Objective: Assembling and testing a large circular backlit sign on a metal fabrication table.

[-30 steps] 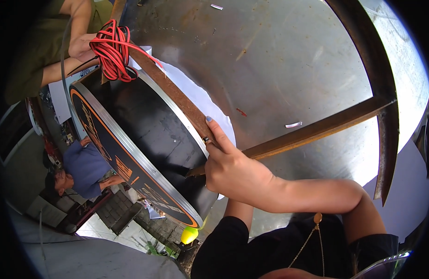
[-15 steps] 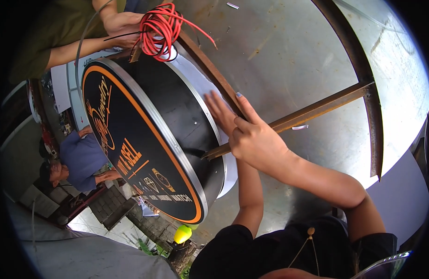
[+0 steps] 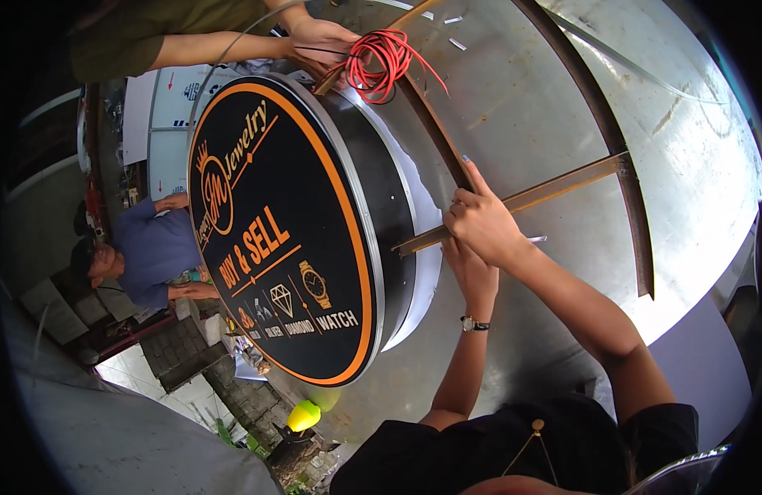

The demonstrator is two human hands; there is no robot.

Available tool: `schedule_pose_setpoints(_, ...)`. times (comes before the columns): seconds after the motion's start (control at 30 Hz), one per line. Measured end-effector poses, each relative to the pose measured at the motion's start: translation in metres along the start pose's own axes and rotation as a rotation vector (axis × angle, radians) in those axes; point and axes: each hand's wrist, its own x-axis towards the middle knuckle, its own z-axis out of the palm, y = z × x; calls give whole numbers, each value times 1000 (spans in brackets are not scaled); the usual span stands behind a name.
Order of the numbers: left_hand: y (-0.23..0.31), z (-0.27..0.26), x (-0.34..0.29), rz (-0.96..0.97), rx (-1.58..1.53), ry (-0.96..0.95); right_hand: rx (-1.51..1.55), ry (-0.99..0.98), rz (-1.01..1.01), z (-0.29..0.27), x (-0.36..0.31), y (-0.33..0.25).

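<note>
A round sign box (image 3: 282, 223) with a black, orange-rimmed face and black sides stands on edge at left centre. A rusty steel bar frame (image 3: 562, 186) crosses its back, with one bar end over the sign's side. My right hand (image 3: 484, 223) closes round the frame where two bars meet, one finger stretched along the upper bar. Just below it, my left hand (image 3: 473, 276), with a wristwatch (image 3: 475, 324) on its wrist, lies against the frame, its fingers hidden. At the top, a co-worker's hand (image 3: 323, 41) holds the frame's far end beside a coil of red cable (image 3: 379, 64).
A large metal sheet surface (image 3: 513, 74) lies beneath the frame, with small scraps on it. Behind the sign, a person in a blue shirt (image 3: 154, 256) is at the left. A yellow-green object (image 3: 304, 415) sits below the sign. Grey fabric (image 3: 174, 437) fills the lower left.
The sign, frame and cable coil have shifted right in view, and the sign's face shows more fully. My left hand has drawn back from the sign's white rim to below my right hand.
</note>
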Motion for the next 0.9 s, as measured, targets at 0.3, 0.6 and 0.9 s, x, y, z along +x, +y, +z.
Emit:
schedule_pose_setpoints(0.3,-8,-20,-35,-51,205,19,-54,-32,-11,-5,-2,2)
schedule_pose_setpoints(0.6,-16,-24,-46,-13,169,31,-101,-97,-36,-3,-6,4)
schedule_pose_setpoints(0.9,-13,-53,-95,61,63,-8,-117,-74,-58,1,-4,8)
